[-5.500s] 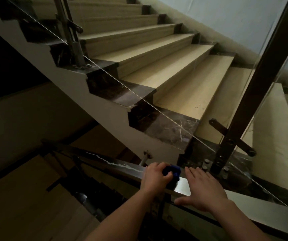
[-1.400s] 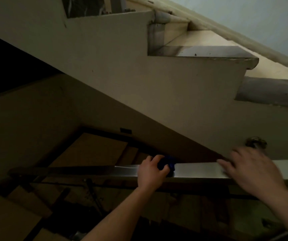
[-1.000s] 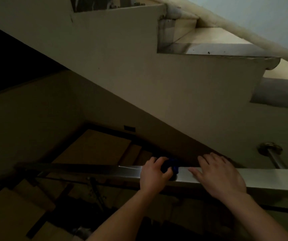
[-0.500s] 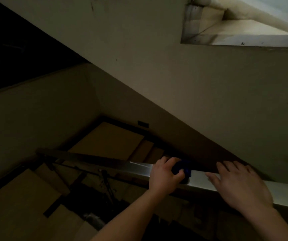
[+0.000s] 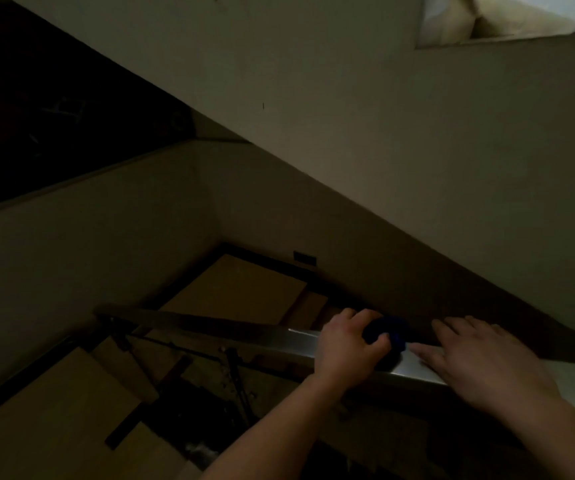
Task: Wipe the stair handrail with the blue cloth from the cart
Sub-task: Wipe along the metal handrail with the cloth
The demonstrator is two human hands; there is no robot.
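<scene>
A flat steel handrail (image 5: 210, 329) slopes down from the lower right toward the left in dim light. My left hand (image 5: 346, 346) is wrapped over the rail and squeezes a bunched blue cloth (image 5: 391, 332) against its top. Most of the cloth is hidden under my fingers. Just to the right, my right hand (image 5: 480, 362) lies flat on the rail with fingers spread, holding nothing.
Tan stair treads (image 5: 71, 393) descend below the rail to a landing (image 5: 241, 292). The pale underside of the upper flight (image 5: 383, 133) slants overhead. Thin rail supports (image 5: 234, 372) stand under the handrail. A plain wall (image 5: 88, 244) is on the left.
The view has dropped lower down the stairs; the upper steps have slid out of sight. My left hand with the cloth has travelled down the rail, and my right hand has followed, resting beside it.
</scene>
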